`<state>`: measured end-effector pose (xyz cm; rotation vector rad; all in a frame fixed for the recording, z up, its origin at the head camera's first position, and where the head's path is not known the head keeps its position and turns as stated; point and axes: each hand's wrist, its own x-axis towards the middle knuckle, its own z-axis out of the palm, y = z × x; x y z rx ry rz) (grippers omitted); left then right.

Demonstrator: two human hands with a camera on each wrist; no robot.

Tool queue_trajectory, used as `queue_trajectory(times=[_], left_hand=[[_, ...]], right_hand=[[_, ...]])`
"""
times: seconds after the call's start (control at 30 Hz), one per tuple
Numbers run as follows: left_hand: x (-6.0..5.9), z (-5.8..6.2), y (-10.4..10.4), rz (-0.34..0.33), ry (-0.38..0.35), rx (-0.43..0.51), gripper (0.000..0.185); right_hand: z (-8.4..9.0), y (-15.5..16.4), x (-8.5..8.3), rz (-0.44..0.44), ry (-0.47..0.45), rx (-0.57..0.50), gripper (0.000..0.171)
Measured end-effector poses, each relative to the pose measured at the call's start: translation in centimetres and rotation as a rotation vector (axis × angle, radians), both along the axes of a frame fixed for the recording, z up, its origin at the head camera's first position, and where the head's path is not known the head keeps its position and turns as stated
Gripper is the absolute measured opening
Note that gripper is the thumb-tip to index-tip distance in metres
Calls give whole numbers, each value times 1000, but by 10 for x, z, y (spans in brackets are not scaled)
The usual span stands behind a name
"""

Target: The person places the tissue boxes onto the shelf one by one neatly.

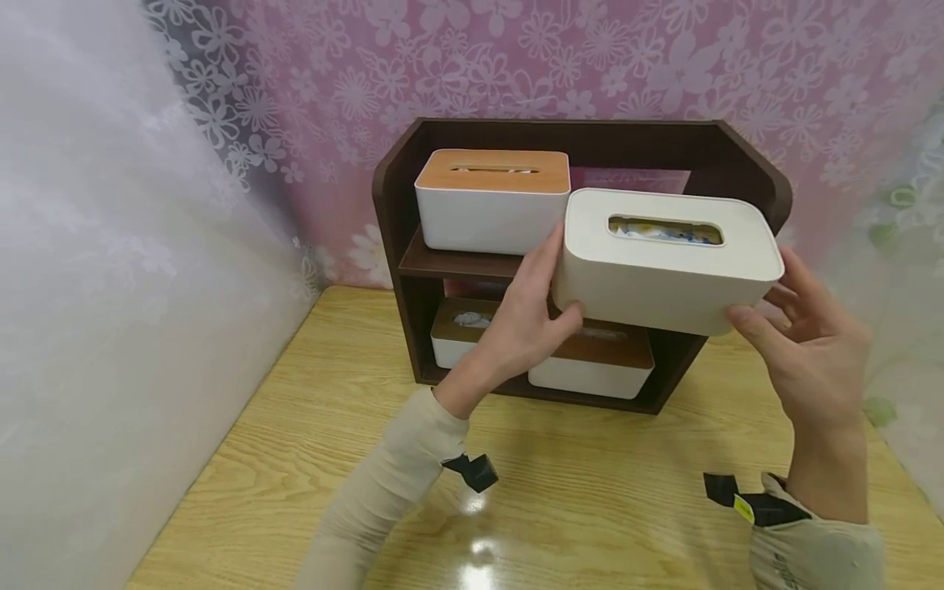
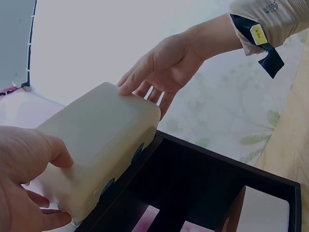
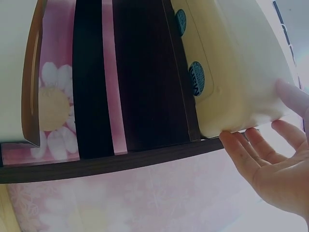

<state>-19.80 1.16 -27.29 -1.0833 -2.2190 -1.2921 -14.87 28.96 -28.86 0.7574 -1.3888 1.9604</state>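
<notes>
A cream tissue box [image 1: 664, 288] with an oval slot in its lid is held between both hands at the right of the upper shelf. My left hand [image 1: 525, 315] grips its left end, the thumb on the near side. At the other end my right hand [image 1: 814, 340] holds the box with thumb and fingers. Through the slot a patterned blue and yellow packet shows. Dark round pads [image 3: 197, 78] appear on the underside in the right wrist view. Beside the left hand, a white tissue box [image 1: 490, 217] with a wooden lid sits on the upper shelf.
The dark brown two-tier shelf [image 1: 387, 192] stands on a wood-grain table [image 1: 295, 459]. On its lower tier are two white boxes with brown lids, the left one [image 1: 451, 351] and the right one [image 1: 590, 378], partly hidden by my left arm. Patterned curtains [image 1: 332, 106] enclose the table.
</notes>
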Motion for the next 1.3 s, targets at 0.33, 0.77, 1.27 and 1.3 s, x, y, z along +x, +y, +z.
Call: queue_trajectory(times=[0.33, 0.77, 1.27, 1.3], left_hand=[[-8, 6, -2, -8, -68, -31, 85], [-13, 5, 2, 60, -71, -40, 86], [0, -26, 27, 244, 308, 84, 59], [0, -28, 28, 254, 337, 89, 59]], right_hand=[[5, -5, -6, -138, -1, 31, 61], [7, -12, -11, -496, -91, 121, 51], [1, -53, 6, -857, 11, 254, 32], [3, -57, 8, -873, 20, 267, 30]])
